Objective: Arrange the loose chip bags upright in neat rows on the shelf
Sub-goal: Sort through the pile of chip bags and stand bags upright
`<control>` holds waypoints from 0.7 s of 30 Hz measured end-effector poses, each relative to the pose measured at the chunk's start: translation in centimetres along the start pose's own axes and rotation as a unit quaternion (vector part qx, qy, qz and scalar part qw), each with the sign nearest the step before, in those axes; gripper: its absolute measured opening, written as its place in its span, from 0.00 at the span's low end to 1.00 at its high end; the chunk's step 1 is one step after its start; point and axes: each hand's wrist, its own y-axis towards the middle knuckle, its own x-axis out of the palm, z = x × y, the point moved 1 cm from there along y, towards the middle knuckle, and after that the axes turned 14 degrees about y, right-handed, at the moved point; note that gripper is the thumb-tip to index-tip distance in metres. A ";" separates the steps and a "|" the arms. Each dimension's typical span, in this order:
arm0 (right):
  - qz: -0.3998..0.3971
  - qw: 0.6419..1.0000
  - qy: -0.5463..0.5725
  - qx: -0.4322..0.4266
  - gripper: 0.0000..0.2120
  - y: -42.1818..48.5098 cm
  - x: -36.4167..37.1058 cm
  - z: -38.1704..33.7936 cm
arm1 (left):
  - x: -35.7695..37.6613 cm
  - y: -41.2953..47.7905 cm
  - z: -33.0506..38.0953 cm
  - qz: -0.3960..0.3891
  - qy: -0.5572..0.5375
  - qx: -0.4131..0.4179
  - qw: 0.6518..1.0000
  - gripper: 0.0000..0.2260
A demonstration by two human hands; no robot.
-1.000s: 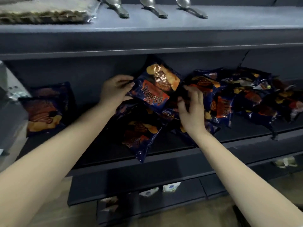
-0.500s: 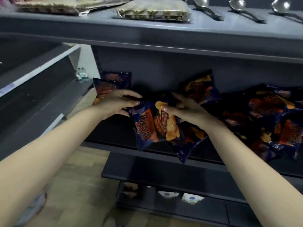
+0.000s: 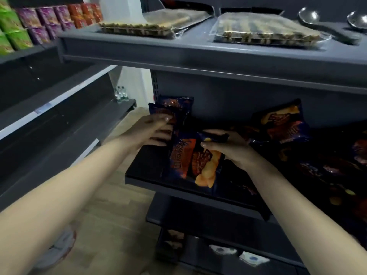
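So, right hand point(image 3: 228, 149): thumb on top, fingers underneath, clamped onto the top edge of one chip bag point(image 3: 200, 161), keeping it upright at the front-left of the middle shelf point(image 3: 147, 165).
Left hand point(image 3: 151, 132): fingers laid fairly flat across the front of the standing bags point(image 3: 174, 108). Can't tell if it's actually gripping one or just touching.
Held bag print: dark blue with an orange panel of big characters, too blurry to read, plus a picture of golden chips lower down.
Standing bags: two of them, upright, one behind the other at the far left end of the shelf by the back panel, just beside the held one.
Loose bags point(image 3: 282, 124): same dark blue design, heaped to the right. One leans against the back panel, the rest lie in shadow.
Top shelf point(image 3: 178, 54): two clear flat packs point(image 3: 266, 34) of what look like thin sticks, with metal ladles point(image 3: 309, 16) at the right end.
Side shelving: green, purple and orange cups point(image 3: 29, 24) in rows, labels unreadable.
Bottom shelf: a few small white packets point(image 3: 224, 251).
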 end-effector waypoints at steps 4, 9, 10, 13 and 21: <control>0.112 0.979 0.170 -0.029 0.14 1.7 1.8 0.7 | -1.4 0.4 -3.5 0.020 -0.117 -0.045 0.992 0.14; 0.186 0.924 0.333 -0.031 0.12 3.1 5.6 2.7 | 0.3 -0.1 -7.2 -0.102 -0.183 -0.089 0.974 0.39; 0.191 0.913 0.359 -0.031 0.13 3.2 6.6 3.2 | 0.6 -0.1 -7.8 -0.123 -0.195 -0.084 0.969 0.41; 0.190 0.887 0.420 -0.018 0.16 3.0 8.5 5.1 | 0.9 -0.1 -8.2 -0.126 -0.263 -0.058 0.955 0.27; 0.155 0.944 0.290 0.027 0.20 2.1 10.6 8.3 | -2.9 0.2 -9.6 -0.026 -0.197 -0.076 0.977 0.08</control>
